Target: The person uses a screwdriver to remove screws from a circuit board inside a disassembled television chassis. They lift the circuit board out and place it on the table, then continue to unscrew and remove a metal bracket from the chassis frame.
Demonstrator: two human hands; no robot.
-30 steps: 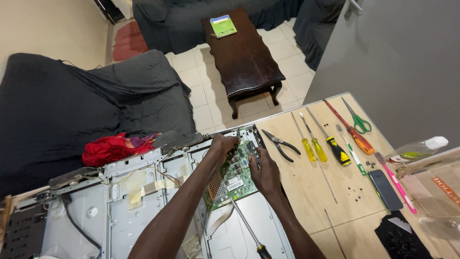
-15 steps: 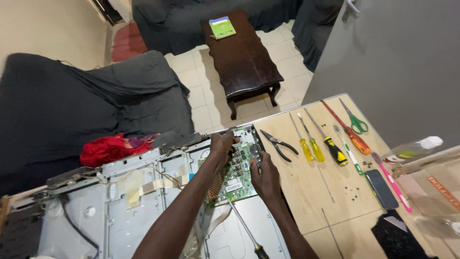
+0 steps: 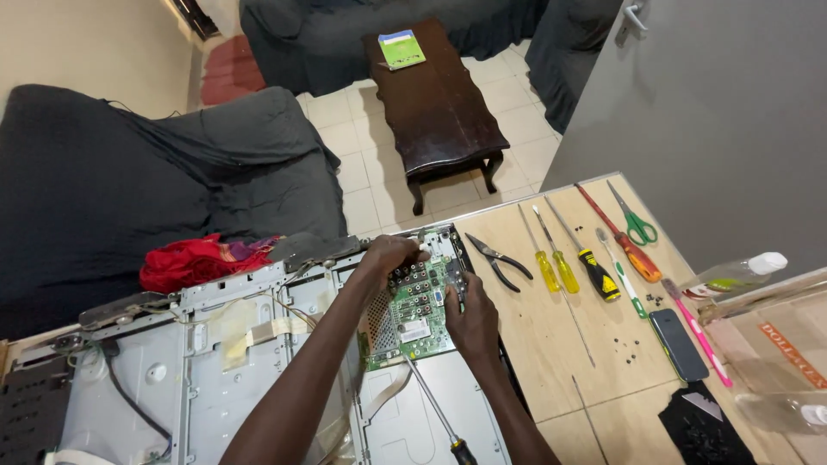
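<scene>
Both hands sit almost where they were a second ago; the right one has slid a little down the board's right edge, and the view has tipped slightly. The left hand [image 3: 392, 256] curls over the top corner of the green circuit board [image 3: 415, 308], fingers closed on its upper edge, apparently to steady or lift that end. The right hand [image 3: 472, 320] presses against the board's right side, fingers bent around the edge; whether it pinches the board or only braces it I cannot tell.

The board lies at the right end of the grey metal chassis [image 3: 172, 379], the opened back of a flat screen that covers the left half of the wooden table [image 3: 560, 344]. A long screwdriver [image 3: 435, 412] lies on the chassis just below the board, shaft pointing at it, within easy reach of the right hand.

Further right, tools are laid out in a row: pliers [image 3: 498, 261], two yellow screwdrivers [image 3: 551, 263], a black-and-yellow one [image 3: 594, 271], an orange one [image 3: 633, 254] and green scissors [image 3: 636, 222]. Small dark screws [image 3: 627, 344] lie loose beside a phone [image 3: 678, 343]. A red cloth [image 3: 194, 261] rests at the chassis's far edge.
</scene>
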